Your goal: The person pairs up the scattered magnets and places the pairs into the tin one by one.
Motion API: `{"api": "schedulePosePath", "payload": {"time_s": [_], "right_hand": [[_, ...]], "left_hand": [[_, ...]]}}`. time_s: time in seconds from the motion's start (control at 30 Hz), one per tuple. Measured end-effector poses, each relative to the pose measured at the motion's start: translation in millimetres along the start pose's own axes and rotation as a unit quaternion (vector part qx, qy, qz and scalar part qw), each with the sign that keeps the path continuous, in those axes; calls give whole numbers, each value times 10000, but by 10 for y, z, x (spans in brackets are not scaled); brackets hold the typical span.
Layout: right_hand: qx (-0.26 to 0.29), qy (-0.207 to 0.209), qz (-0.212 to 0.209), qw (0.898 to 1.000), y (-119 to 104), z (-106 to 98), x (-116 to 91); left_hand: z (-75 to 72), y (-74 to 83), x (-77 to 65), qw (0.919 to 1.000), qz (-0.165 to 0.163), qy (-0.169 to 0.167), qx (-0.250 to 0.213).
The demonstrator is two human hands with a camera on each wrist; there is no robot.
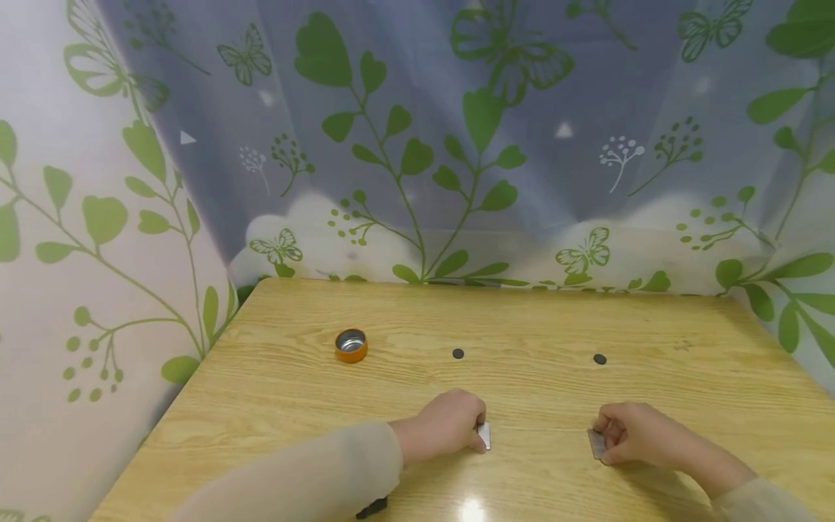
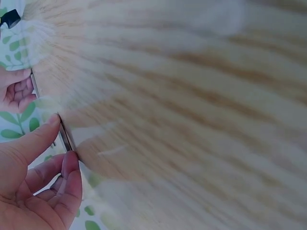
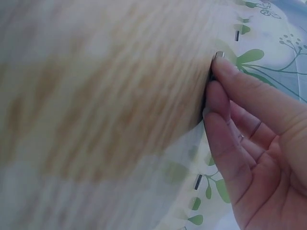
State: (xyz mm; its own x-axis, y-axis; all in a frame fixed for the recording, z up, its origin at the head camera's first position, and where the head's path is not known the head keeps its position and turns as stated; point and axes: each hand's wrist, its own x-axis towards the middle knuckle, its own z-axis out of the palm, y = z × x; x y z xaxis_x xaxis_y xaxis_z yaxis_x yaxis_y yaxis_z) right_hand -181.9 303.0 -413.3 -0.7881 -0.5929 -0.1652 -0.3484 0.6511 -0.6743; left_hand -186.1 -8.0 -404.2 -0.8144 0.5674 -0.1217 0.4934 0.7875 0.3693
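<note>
Left hand [image 1: 449,426] pinches silvery piece [image 1: 485,436]; at 3 o'clock, right hand [image 1: 641,433] pinches grey piece [image 1: 596,444]. Light edge grips best.

Shows at the back a blue-grey hanging cloth [image 1: 411,65], printed with green leafy stems, butterflies and, lower down, white cloud shapes. Meets at the left a pale pinkish-white cloth [image 1: 39,312] of similar green print. Has below a broad yellowish wood-grain table [image 1: 522,319]; reflects at its near part a small bright white patch of light [image 1: 472,510].
</note>
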Motion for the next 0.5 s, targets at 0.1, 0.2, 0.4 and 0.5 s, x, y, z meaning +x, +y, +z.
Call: {"api": "schedulePosePath", "payload": {"time_s": [0.1, 0.2, 0.4, 0.5], "right_hand": [[-1, -15, 49, 10000, -4, 6, 18], [-60, -7, 33, 10000, -7, 14, 25], [-196, 86, -17, 9998, -32, 24, 43], [-231, 98, 19, 9997, -50, 25, 47]], "left_hand": [[5, 22, 16, 10000, -9, 8, 42], [6, 39, 29, 10000, -17, 15, 80], [29, 64, 74, 9998, -31, 54, 175], [29, 97, 103, 9995, -7, 44, 312]]}}
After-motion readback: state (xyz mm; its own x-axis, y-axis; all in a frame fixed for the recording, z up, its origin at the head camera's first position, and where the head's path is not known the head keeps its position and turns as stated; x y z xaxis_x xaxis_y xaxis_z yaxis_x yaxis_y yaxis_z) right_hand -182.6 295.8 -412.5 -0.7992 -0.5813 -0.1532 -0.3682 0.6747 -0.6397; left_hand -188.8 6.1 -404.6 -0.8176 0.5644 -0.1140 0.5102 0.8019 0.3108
